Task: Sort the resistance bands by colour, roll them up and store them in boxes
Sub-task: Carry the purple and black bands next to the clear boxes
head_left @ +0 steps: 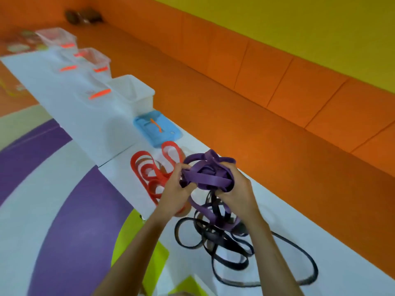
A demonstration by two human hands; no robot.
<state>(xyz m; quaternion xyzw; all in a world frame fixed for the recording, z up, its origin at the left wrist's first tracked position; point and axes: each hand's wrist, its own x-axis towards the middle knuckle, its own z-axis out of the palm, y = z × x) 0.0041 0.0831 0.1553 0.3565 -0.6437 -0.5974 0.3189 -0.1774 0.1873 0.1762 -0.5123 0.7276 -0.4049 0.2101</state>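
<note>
A bunch of purple bands (208, 175) is held up over the white table (81, 107) between both hands. My left hand (178, 189) grips its left side and my right hand (236, 186) grips its right side. More purple loops (210, 212) hang below, onto a tangled pile of black bands (224, 242) on the table. A heap of red bands (149, 174) lies to the left of my left hand, partly hidden by it. Clear boxes (136, 92) with orange latches stand in a row further along the table.
A light blue lid (157, 128) with an orange handle lies between the nearest box and the red bands. An orange padded bench (256, 116) runs along the table's right side. The floor at left is purple, white and green.
</note>
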